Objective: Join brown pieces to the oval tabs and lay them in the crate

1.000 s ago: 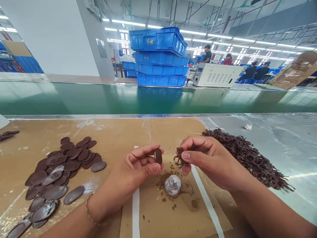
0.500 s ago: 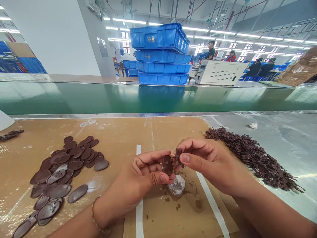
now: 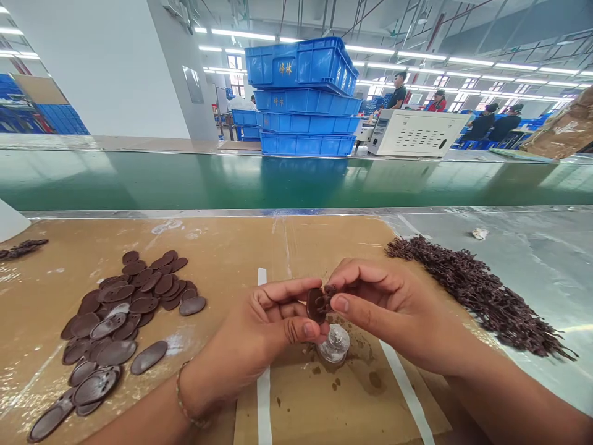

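Observation:
Between the thumb and fingers of my left hand (image 3: 266,334) is a dark brown oval disc (image 3: 315,305), held on edge. My right hand (image 3: 389,315) pinches a small, knobbly dark brown piece (image 3: 329,298) against the disc's right side; its exact form is partly hidden by my fingers. Just below both hands a small round clear container (image 3: 334,343) stands on the brown board. To the left lies a heap of similar brown oval discs (image 3: 115,321). On the right is a long pile of dark brown twig-like pieces (image 3: 477,293).
White tape strips (image 3: 264,395) run along the brown board (image 3: 222,247). Beyond it lies a green conveyor belt (image 3: 194,179), with stacked blue crates (image 3: 301,65) and a beige metal box (image 3: 419,133) behind. Several people sit or stand far back. A white scrap (image 3: 480,233) lies at right.
My right hand has moved slightly left, bringing the knobbly piece onto the disc. The disc has turned a little in my left hand. The whole view has shifted slightly.

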Available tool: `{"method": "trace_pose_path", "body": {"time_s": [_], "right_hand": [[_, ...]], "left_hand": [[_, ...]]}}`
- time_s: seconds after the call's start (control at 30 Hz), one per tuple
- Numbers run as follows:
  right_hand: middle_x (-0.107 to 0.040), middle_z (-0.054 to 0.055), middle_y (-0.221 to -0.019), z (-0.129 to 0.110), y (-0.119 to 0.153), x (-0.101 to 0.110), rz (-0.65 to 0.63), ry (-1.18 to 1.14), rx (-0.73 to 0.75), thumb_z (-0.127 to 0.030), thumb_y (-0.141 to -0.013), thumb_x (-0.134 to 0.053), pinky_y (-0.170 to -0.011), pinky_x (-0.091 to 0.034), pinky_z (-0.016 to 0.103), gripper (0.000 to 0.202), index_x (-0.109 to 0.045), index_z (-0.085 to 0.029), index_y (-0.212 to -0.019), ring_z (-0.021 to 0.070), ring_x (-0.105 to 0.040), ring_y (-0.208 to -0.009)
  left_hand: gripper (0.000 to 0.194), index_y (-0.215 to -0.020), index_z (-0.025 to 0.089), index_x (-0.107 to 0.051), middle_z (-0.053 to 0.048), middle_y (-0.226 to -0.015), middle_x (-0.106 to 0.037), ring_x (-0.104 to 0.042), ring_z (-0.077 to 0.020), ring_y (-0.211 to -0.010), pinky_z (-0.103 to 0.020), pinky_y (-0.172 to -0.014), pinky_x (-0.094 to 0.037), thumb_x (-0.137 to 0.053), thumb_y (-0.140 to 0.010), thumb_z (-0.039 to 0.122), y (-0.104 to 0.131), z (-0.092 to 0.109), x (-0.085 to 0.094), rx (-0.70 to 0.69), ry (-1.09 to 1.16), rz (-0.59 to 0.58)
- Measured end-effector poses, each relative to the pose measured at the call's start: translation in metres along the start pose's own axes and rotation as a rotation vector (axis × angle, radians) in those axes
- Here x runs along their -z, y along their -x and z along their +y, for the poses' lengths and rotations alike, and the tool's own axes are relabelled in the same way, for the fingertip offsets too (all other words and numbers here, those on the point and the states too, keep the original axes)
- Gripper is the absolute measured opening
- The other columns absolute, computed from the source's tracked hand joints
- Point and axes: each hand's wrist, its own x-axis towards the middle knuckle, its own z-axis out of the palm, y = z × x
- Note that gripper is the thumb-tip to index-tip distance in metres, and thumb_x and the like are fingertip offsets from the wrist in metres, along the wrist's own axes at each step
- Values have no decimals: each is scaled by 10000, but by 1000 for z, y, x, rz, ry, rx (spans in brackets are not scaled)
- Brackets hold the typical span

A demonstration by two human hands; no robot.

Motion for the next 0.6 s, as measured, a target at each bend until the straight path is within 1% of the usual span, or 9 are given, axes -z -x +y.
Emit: {"method": "trace_pose_path", "body": {"time_s": [0.13,0.23,0.33,0.5,0.6], "right_hand": [[-669,16,-807,6,2,1,27,82,45,-223,-889,-638,-666,-507,257,53,-617,-180,-867,127,-625,-726],[-639,5,-809,10,3,1,25,147,120,-189,-883,-628,-689,-480,265,30,-618,-185,-855,125,-594,-738],[-613,-3,-799,12,2,0,20,168,171,-160,-874,-615,-693,-458,269,57,-602,-192,-830,121,-564,-729],[-568,-7,-752,11,-1,-3,17,122,150,-134,-838,-604,-644,-443,264,121,-547,-194,-749,121,-524,-682],[-556,-5,-747,11,-1,-4,24,126,144,-119,-811,-600,-625,-442,261,130,-526,-194,-735,121,-512,-666]], "left_hand": [[411,-1059,193,-720,-53,-841,-745,-662,-113,-715,-237,-741,-522,-822,-666,122,-1,0,1,6,3,16],[388,-1038,198,-727,-44,-813,-738,-657,-110,-696,-234,-727,-523,-824,-669,128,-3,-1,2,-13,6,-3],[377,-1031,195,-728,-42,-806,-730,-648,-105,-685,-229,-713,-522,-824,-672,134,-3,0,3,-25,9,-21],[365,-1022,178,-725,-47,-789,-714,-641,-107,-685,-231,-713,-517,-826,-673,147,-2,0,4,-14,8,-30],[369,-1027,175,-722,-48,-800,-710,-643,-112,-691,-236,-716,-520,-826,-674,155,-2,1,4,-11,-1,-33]]}}
